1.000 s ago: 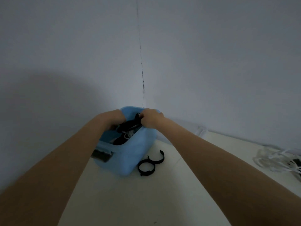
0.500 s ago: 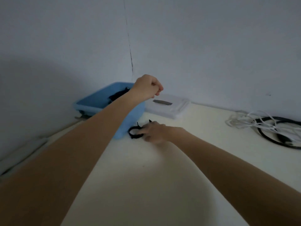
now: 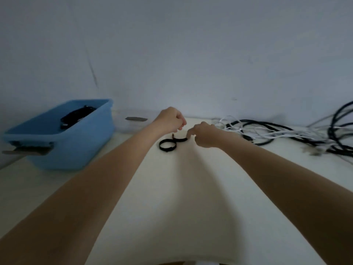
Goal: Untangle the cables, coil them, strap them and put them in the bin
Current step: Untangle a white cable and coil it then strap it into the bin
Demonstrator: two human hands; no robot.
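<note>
You're pinching the right end of the black looped fabric straps (image 3: 172, 144) with your right hand (image 3: 205, 135), looks like, though it's blurry. They're lying left-to-right just under your left hand (image 3: 171, 119), which is hovering curled and seemingly holding nothing. The tangled black and white cables (image 3: 282, 133) are sitting off to your right, the blue plastic bin (image 3: 63, 142) to your left.
</note>
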